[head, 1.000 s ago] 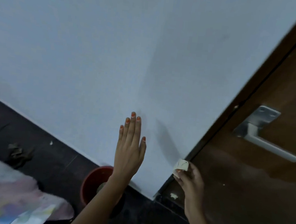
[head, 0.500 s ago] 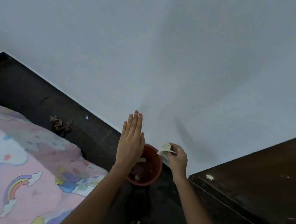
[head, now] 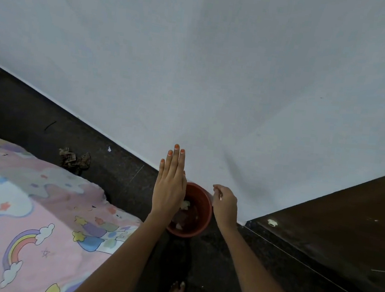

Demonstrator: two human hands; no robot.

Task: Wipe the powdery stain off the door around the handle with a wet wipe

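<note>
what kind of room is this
Probably a bedroom at home: a pink rainbow-and-cloud bedsheet spread at the left, a small red bin of scraps on the dark floor, and a plain white wall.

a pale bluish wall (head: pixel 196 51) meets a dark speckled floor (head: pixel 36 110), pink rainbow bedsheet (head: pixel 13 210) at left.

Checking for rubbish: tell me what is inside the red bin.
Pale crumpled scraps lie inside the bin. The left hand covers its left side, so what lies there cannot be seen.
</note>
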